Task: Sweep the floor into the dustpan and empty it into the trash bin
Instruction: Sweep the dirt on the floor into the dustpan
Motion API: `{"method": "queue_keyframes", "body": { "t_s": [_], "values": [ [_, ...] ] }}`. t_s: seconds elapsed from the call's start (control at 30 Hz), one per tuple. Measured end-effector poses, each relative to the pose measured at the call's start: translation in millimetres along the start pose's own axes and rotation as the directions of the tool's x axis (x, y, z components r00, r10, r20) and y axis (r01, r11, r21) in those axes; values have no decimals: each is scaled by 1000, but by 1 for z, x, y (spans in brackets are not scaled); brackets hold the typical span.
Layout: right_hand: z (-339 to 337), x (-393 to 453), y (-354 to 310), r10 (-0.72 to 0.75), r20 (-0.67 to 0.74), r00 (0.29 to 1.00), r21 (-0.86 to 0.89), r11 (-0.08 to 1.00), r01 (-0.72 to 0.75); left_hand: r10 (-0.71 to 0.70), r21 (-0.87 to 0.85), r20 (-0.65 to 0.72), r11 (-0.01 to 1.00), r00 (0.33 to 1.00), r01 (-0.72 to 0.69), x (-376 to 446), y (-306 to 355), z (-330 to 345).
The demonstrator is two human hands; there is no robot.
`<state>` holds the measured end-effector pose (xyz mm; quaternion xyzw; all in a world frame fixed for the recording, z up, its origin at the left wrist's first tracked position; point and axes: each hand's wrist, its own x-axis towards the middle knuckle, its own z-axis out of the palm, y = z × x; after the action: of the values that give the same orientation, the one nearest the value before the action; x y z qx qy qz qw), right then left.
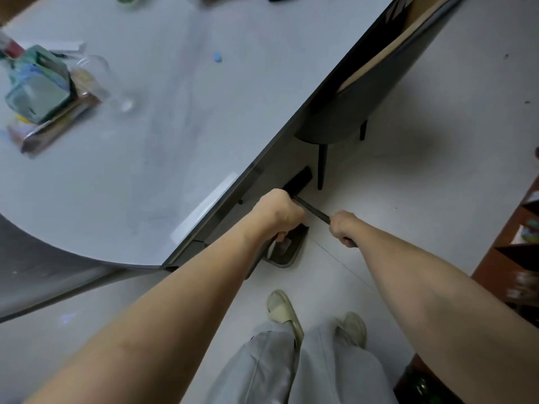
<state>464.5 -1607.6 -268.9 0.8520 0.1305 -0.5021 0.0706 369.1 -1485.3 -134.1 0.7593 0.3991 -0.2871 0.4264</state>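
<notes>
A pale table (pixel 163 118) fills the left and middle of the room, with a blurred heap of packets (pixel 38 91) and a clear jar (pixel 102 80) on its far left side and a small blue cap (pixel 216 57) lying further along. A chair (pixel 344 112) is pushed in at the table's right edge, its dark legs standing on the white floor (pixel 423 176), and a brown shelf (pixel 513 252) lines the far right. The table edge overhangs the spot being swept, and the chair leg stands just beside the broom head. Both bare arms reach forward and down from the bottom. The left hand (pixel 277 212) is clenched, knuckles up, round an upright handle above the dustpan (pixel 287 247), which sits on the floor by the table edge with some scraps in it. The broom (pixel 298 180) has its black head on the floor beyond the dustpan, half under the table, its thin handle slanting back to the right hand (pixel 344 227), which grips it in a closed fist. Below, two pale slippers (pixel 284 312) and grey trouser legs show.
</notes>
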Motion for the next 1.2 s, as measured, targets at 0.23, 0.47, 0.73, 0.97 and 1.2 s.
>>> {"method": "queue_keyframes", "body": {
  "t_s": [0.23, 0.47, 0.73, 0.97, 1.2],
  "values": [
    [21, -29, 54, 38, 67, 997, 233, 971, -53, -44, -40, -23, 998, 999, 43, 0, 4, 5],
    [32, -55, 128, 157, 101, 982, 242, 954, -177, 5, -59, -99, 998, 995, -11, -10, 21, 30],
    [30, -94, 229, 226, -57, 972, 296, 934, -200, 136, 96, -67, 987, 988, -129, -27, 74, 98],
    [38, -122, 304, 269, 120, 956, 576, 765, -287, 169, 31, -128, 986, 977, -167, -25, 126, 128],
    [48, -130, 333, 281, 310, 908, 842, 363, -400, 286, 83, -35, 956, 958, -282, -30, 175, 163]
  ]
}}
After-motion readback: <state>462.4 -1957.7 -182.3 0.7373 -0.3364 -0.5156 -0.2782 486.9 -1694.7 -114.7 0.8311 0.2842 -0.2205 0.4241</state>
